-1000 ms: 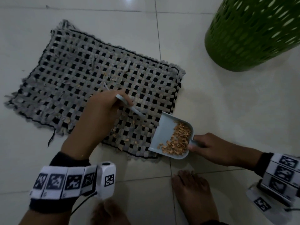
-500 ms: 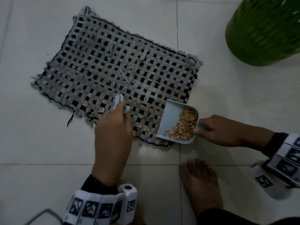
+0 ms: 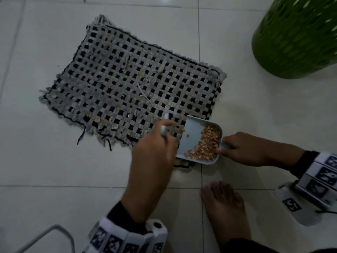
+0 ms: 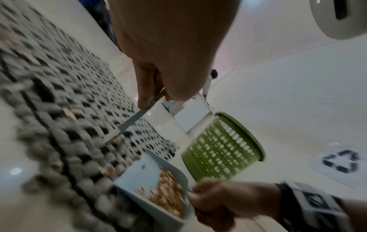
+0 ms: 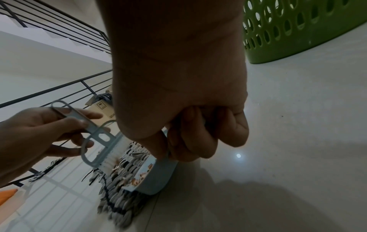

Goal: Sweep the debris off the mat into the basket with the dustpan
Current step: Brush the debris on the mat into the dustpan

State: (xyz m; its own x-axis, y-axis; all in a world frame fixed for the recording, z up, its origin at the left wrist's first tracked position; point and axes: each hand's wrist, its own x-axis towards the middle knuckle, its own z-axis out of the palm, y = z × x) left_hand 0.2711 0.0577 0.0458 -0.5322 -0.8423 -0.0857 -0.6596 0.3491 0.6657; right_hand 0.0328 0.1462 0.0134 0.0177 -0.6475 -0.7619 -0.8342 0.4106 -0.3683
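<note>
A grey and black woven mat [image 3: 127, 84] lies on the white tile floor with tan debris [image 3: 94, 119] scattered over it. My right hand [image 3: 244, 148] grips the handle of a pale blue dustpan [image 3: 191, 139] whose front edge rests on the mat's near right corner; a heap of tan debris [image 3: 207, 143] fills it. My left hand [image 3: 155, 148] holds a small pale blue brush [image 5: 95, 141], bristles down on the mat just left of the dustpan [image 5: 157, 175]. The green perforated basket [image 3: 299, 35] stands on the floor at the far right, apart from both hands.
A bare foot [image 3: 226, 210] rests on the tiles just below the dustpan. A white tube frame [image 3: 54, 234] shows at the bottom left. In the right wrist view a black railing [image 5: 59, 39] and a cardboard box [image 5: 103, 109] stand behind the mat.
My left hand has drawn the brush across the mat toward its near edge and now stands right beside the dustpan. The dustpan and right hand have stayed at the mat's corner.
</note>
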